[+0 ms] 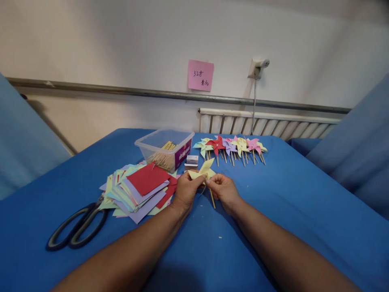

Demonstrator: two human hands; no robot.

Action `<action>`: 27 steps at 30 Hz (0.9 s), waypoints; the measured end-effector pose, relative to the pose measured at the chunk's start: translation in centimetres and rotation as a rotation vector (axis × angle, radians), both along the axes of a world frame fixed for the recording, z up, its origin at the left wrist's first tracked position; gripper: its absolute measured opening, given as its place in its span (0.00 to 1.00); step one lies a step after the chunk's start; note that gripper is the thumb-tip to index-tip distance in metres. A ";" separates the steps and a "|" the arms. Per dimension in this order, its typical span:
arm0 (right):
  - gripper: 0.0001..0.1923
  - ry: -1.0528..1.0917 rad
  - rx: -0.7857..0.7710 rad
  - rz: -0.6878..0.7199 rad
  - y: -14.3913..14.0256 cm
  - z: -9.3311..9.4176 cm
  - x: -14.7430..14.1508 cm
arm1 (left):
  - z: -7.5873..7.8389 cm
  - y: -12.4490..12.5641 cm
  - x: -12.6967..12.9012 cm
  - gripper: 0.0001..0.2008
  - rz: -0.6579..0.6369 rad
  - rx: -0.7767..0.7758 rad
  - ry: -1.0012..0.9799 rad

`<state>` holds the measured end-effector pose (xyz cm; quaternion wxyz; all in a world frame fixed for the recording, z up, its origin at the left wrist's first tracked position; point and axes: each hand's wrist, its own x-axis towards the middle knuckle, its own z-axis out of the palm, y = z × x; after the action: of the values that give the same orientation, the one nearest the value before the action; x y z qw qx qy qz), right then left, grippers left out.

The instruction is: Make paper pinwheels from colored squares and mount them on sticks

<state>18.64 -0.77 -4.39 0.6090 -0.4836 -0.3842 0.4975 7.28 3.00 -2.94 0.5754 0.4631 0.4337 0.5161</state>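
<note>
Between my two hands is a yellow paper pinwheel (206, 165) on a thin wooden stick (212, 198), which points down toward me. My left hand (187, 188) is closed on the paper blades from the left. Thumb and fingers of my right hand (223, 188) pinch the pinwheel near its centre, where the stick meets the paper. My fingers partly hide the centre. Just behind my left hand stands a small box (192, 160). To its left lies a pile of coloured paper squares (136, 190), with a red sheet (148, 178) on top.
A clear plastic tub (146, 144) holds many wooden sticks (164, 156). Finished pinwheels (230, 146) lie in a row at the back. Large scissors (80, 225) rest at left on the blue cloth (273, 227). Behind are a radiator (267, 123) and a pink note (201, 76).
</note>
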 end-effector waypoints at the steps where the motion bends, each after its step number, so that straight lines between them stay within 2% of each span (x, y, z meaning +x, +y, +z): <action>1: 0.21 -0.012 0.003 -0.002 0.0 0.0 0.0 | 0.1 0.0 0.0 0.16 -0.006 -0.006 -0.003; 19: 0.18 -0.190 0.034 -0.040 0.5 -0.9 0.5 | 0.8 -0.2 -0.1 0.13 -0.036 -0.023 0.057; 27: 0.19 -0.167 0.017 -0.021 0.4 -0.8 0.5 | 1.0 -0.3 0.0 0.10 -0.022 -0.020 0.068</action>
<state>19.14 -0.39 -5.16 0.5842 -0.5220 -0.4330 0.4458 7.29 2.67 -1.98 0.5706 0.4796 0.4528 0.4893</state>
